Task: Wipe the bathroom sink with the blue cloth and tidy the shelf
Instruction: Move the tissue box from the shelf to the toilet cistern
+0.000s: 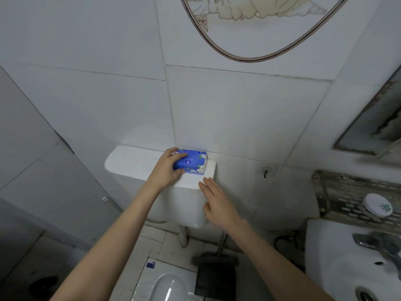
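A blue tissue pack (193,162) with white flowers lies on the right end of the white cistern lid (130,162), against the tiled wall. My left hand (168,168) grips the pack's left end, fingers curled over its top and front. My right hand (217,202) hovers open just below and to the right of the pack, in front of the cistern's right corner, fingers straight and holding nothing. The white sink (338,263) with its metal tap (375,243) is at the lower right. No blue cloth is in view.
A perforated metal shelf (338,198) above the sink carries a round white lidded jar (378,205). A mirror (375,124) hangs above it. A wall hook (265,171) sits right of the cistern. On the floor are a squat toilet (165,287) and a dark dustpan (216,276).
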